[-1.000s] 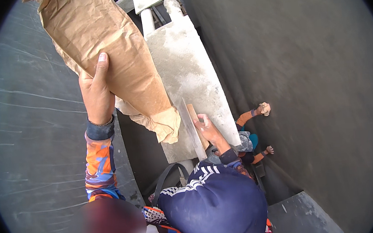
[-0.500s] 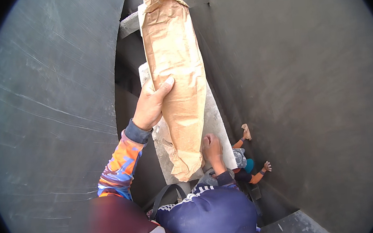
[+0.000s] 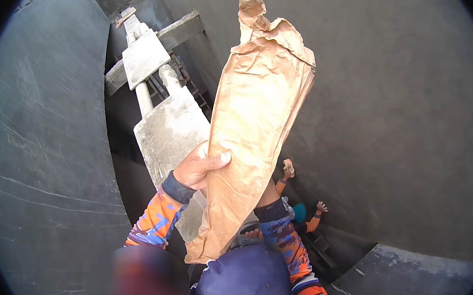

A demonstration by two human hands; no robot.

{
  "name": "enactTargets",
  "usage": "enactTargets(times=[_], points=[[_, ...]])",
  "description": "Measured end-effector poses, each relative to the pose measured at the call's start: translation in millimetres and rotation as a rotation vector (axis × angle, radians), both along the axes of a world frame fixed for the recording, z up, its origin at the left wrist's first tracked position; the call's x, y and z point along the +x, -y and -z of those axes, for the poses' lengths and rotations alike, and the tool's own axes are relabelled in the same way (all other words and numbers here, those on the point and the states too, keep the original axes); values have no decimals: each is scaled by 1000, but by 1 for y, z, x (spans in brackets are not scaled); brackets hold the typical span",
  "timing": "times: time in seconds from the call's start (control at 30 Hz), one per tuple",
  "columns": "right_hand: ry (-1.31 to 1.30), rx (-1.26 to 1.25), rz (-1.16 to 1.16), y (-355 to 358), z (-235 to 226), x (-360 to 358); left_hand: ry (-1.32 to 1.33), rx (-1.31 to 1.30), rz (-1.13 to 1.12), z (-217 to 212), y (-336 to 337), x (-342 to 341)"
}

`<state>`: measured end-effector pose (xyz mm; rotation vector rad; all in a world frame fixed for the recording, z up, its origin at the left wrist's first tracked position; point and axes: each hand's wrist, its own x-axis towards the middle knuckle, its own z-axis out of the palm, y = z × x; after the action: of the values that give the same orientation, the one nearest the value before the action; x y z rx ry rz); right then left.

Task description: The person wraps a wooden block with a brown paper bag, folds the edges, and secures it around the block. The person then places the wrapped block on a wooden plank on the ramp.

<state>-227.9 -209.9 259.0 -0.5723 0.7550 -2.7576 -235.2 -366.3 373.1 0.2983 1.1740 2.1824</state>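
A long, crumpled brown paper bag point(image 3: 260, 99), seemingly flattened, slants up and to the right in front of me. Its far end is bunched and torn-looking. My left hand point(image 3: 201, 165) grips its left edge, the thumb lying on top and the other fingers behind the paper. On the right, my forearm in a patterned orange and blue sleeve point(image 3: 285, 236) reaches up behind the bag. The paper covers my right hand, so its fingers do not show.
Cement-stained boards point(image 3: 170, 134) rest on poles, with a crossbeam point(image 3: 181, 30) farther off. Grey walls point(image 3: 381, 111) rise on both sides. Lower right, another person's hand point(image 3: 322, 206) and teal cap point(image 3: 299, 212) show. Navy cloth point(image 3: 244, 283) fills the near middle.
The bag has swung from nearly upright to a rightward slant, uncovering more boards. My left hand still grips it. My right hand has moved from beside its lower edge to behind it.
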Motion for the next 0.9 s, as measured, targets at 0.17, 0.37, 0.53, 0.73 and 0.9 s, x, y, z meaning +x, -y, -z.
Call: enactTargets(times=[0.17, 0.37, 0.53, 0.73, 0.9], points=[[248, -109, 106, -12, 26, 3, -52, -193, -119, 1, 14, -9], [467, 246, 550, -75, 36, 7, -425, -872, -260, 1, 46, -37], [342, 351, 556, -88, 40, 4, -710, -1121, -432, 21, 53, -38], [573, -104, 166, -87, 51, 17, -721, -1243, -510, 31, 56, -28], [321, 61, 194, -97, 45, 40, -1145, -1228, -741, 25, 36, -26]])
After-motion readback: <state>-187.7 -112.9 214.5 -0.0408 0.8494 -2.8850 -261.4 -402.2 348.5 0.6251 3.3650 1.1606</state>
